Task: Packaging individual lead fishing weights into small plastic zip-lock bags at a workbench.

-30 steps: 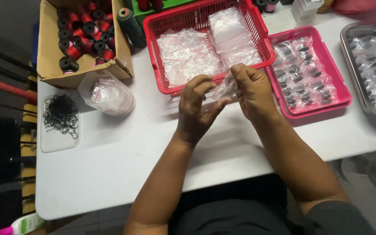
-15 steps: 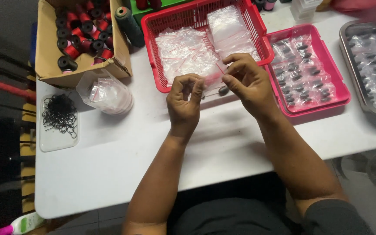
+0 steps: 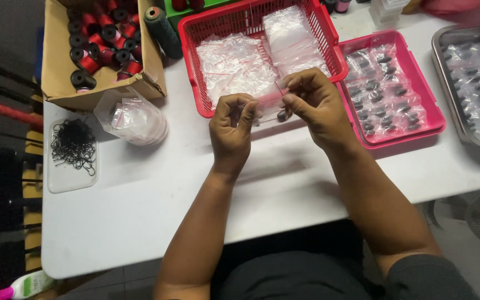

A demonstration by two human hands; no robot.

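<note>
My left hand and my right hand together pinch the top edge of a small clear zip bag with a red strip, held just above the white table in front of the red basket. A small dark piece hangs in the bag's bottom. The basket holds a heap of empty clear bags. Right of my right hand, a pink tray carries several filled bags with dark pieces.
A cardboard box of red and black thread spools sits at the back left, a dark green spool beside it. A crumpled clear bag and a flat tray of black hooks lie left. A metal tray stands far right.
Both hands have spread apart along the bag's top edge and moved slightly toward the red basket, stretching the small bag between them.
</note>
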